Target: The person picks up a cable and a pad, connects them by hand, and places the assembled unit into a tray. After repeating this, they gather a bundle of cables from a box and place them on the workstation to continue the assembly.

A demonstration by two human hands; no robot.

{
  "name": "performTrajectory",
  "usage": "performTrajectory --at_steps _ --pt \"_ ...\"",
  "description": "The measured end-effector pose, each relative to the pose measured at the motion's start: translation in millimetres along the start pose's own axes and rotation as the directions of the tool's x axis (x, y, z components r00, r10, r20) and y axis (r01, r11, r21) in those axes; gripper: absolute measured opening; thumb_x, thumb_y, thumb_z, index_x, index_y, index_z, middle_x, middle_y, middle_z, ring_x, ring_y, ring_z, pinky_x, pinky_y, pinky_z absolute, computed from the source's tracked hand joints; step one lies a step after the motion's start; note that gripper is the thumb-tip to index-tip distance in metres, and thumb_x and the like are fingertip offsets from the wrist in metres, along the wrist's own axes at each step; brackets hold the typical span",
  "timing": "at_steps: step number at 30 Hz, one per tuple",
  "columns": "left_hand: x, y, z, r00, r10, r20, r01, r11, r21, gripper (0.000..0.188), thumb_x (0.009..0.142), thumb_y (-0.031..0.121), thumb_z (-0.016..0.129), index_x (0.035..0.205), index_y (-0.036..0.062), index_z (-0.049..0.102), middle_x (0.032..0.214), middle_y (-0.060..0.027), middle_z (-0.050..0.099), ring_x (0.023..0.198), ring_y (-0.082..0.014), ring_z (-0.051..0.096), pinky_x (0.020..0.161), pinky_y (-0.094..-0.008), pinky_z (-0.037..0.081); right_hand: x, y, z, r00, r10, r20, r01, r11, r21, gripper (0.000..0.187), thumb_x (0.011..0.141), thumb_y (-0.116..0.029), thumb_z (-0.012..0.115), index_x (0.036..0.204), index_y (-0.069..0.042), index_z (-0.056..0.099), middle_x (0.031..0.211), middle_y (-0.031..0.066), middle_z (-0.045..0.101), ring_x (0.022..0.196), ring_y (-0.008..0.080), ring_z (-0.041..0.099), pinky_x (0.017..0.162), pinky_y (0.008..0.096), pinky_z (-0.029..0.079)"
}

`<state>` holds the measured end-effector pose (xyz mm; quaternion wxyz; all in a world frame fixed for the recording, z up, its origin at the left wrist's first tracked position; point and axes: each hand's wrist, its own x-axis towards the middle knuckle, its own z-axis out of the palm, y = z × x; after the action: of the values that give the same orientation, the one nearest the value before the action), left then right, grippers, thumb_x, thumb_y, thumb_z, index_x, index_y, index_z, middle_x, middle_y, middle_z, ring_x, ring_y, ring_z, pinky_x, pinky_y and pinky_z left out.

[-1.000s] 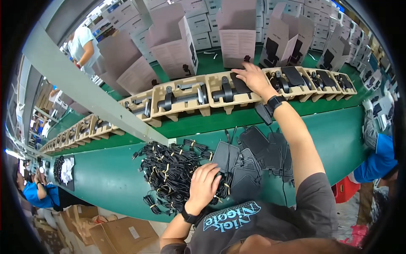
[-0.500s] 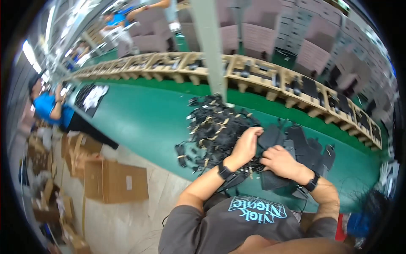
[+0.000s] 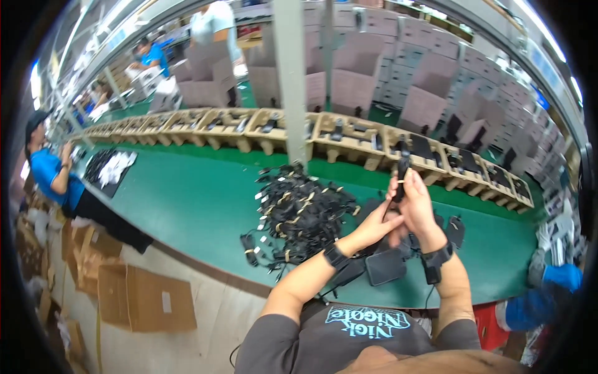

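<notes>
In front of me my right hand [image 3: 416, 206] grips a bundled black cable [image 3: 403, 163] with a pale tie round it, the bundle standing up between thumb and fingers. My left hand [image 3: 377, 225] meets it from the left, just below the bundle; its fingertips are blurred and partly hidden by the right hand. To the left of my hands lies a large heap of black cables [image 3: 296, 215], many with pale ties. Flat black pouch-like pieces [image 3: 385, 267] rest on the green table [image 3: 205, 209] beneath my wrists.
Beyond the table runs a row of moulded brown trays [image 3: 349, 138] holding black parts. A pale upright post [image 3: 291, 81] rises behind the heap. Grey-pink boxes [image 3: 355, 78] stand farther back. An open carton [image 3: 146, 298] sits on the floor at left, near a person in blue [image 3: 50, 171].
Both hands have lifted off the heap and the black pieces and come together. A bundled cable is now upright in my right hand. The view has shifted slightly.
</notes>
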<state>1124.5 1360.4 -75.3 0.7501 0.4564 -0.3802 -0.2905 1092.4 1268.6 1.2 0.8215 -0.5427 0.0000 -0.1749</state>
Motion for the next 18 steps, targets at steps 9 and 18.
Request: performTrajectory --at_steps 9,18 --pt "-25.1 22.2 -35.1 0.959 -0.283 -0.028 0.281 0.957 -0.073 0.020 0.092 0.021 0.044 0.089 0.0037 0.054 0.056 0.0052 0.040 0.046 -0.0024 0.033 0.040 -0.0161 0.024 -8.4 -8.7 -18.2 0.619 -0.350 0.703 0.735 -0.058 -0.676 0.017 0.088 -0.016 0.048 0.097 -0.002 0.044 0.080 0.0086 0.057 0.060 0.0219 0.055 0.051 0.0276 0.044" --pt "2.7 -3.9 -51.8 0.962 -0.130 -0.238 0.119 0.991 -0.061 0.024 0.088 0.012 0.050 0.109 0.0021 0.043 0.079 -0.0045 0.055 0.061 -0.0092 0.051 0.055 -0.0198 0.040 33.1 -6.5 -58.0 0.950 -0.224 0.216 0.232 0.048 -0.971 0.029 0.082 -0.018 0.055 0.106 -0.004 0.047 0.075 0.0192 0.060 0.072 0.0360 0.059 0.059 0.0427 0.046"
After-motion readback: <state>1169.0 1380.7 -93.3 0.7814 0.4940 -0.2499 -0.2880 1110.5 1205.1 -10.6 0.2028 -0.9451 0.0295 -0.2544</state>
